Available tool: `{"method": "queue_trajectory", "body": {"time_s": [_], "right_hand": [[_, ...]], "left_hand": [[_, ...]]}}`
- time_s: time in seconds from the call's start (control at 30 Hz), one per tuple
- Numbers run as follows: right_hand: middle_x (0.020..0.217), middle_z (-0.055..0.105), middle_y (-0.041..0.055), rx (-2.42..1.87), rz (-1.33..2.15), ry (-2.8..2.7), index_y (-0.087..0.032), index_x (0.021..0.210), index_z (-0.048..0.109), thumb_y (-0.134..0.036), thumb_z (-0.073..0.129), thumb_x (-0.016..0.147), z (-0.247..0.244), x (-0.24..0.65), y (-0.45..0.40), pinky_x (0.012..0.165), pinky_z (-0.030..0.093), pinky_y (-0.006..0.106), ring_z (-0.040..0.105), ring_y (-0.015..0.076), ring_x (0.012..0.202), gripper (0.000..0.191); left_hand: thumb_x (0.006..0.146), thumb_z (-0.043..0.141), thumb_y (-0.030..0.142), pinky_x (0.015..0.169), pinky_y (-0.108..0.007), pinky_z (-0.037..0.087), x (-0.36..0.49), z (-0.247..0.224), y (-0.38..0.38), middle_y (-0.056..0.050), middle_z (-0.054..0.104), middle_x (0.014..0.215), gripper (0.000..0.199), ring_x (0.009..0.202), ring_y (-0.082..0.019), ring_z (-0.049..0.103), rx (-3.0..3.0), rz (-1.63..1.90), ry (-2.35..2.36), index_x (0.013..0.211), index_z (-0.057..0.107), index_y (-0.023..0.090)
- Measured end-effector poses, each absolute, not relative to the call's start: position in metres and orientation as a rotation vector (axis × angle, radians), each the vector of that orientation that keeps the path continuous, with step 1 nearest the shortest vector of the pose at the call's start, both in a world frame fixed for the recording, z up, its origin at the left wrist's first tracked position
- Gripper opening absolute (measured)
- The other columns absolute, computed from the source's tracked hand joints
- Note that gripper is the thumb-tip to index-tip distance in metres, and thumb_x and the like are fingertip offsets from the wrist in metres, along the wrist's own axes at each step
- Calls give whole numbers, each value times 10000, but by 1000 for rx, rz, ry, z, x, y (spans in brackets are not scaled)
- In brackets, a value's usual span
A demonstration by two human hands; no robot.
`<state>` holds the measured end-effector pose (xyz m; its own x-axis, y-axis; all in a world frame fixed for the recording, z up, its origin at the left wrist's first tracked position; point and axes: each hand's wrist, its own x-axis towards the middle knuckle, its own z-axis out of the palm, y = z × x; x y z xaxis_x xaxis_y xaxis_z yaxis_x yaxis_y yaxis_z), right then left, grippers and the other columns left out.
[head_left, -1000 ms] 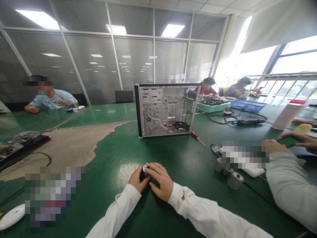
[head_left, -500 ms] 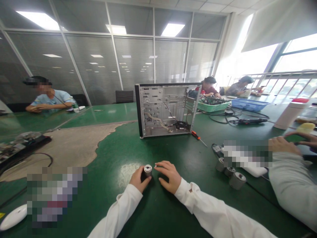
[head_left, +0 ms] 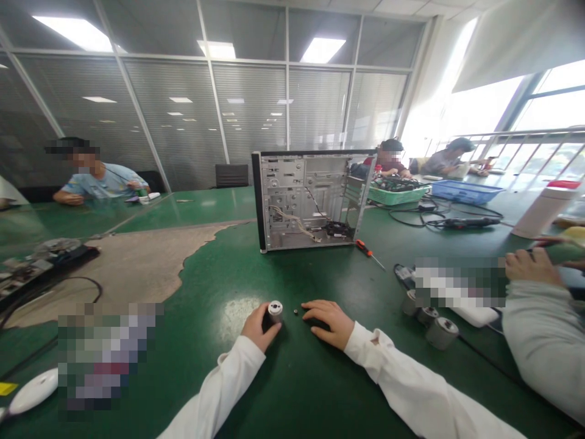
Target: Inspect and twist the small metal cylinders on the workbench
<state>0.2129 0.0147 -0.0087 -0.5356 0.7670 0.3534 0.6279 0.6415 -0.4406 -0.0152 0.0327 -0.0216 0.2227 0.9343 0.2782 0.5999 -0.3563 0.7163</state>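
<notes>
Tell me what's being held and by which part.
Left hand: the cylinder, by its sides, between thumb and fingers. Right hand: nothing visible.

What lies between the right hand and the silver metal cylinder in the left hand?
In the head view, a tiny dark roundish piece, material unclear, lies on the green tabletop between the right hand and the cylinder.

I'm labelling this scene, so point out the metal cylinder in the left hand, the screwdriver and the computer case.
Metal cylinder (head_left: pixel 275 313), head view: its side wall.
Screwdriver (head_left: pixel 364 248), head view: its handle.
Computer case (head_left: pixel 329 192), head view: its inner panel.
</notes>
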Motion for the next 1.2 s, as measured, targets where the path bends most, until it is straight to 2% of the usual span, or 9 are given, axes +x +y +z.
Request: {"method": "queue_trajectory", "body": {"time_s": [0.13,0.7,0.83,0.97,1.07,1.2], "right_hand": [[1082,542,36,-1109,352,-2319,-240,936,542,-204,464,697,-4,211,15,834,324,389,456,191,1015,254],[1073,545,31,-1102,308,-2339,-239,941,531,-185,462,697,-2,209,12,824,329,382,457,187,1000,259],[1051,544,54,-1114,290,-2294,-215,938,530,-194,469,701,0,208,10,822,338,383,453,195,997,246],[1085,499,91,-1049,345,-2182,-184,1090,433,-249,508,691,-3,199,4,836,355,370,435,200,1012,412],[1101,478,95,-955,441,-2125,-176,1189,327,-276,544,663,-7,187,-3,826,385,339,450,188,988,577],[1070,502,69,-967,493,-2118,-208,1168,365,-199,507,670,-2,177,-17,814,400,320,464,179,965,518]], "left_hand": [[606,562,261,813,-379,385,-16,-28,35,-81,588,950,373,910,-236,525,2037,979,1432,962,507,164],[604,560,249,807,-369,391,-17,-30,37,-76,590,942,371,901,-232,531,2068,977,1403,962,503,170],[605,553,253,788,-363,397,-16,-28,36,-77,593,911,358,876,-230,537,2099,972,1437,948,508,161],[612,560,317,767,-366,398,-17,-25,35,-107,573,925,386,879,-242,516,2280,878,1348,950,527,136],[621,555,378,711,-353,404,-15,-23,33,-89,578,820,372,799,-227,514,2429,798,1189,913,558,146],[613,563,378,719,-330,390,-11,-23,30,-57,598,745,288,788,-209,517,2476,735,900,816,592,177]]}}
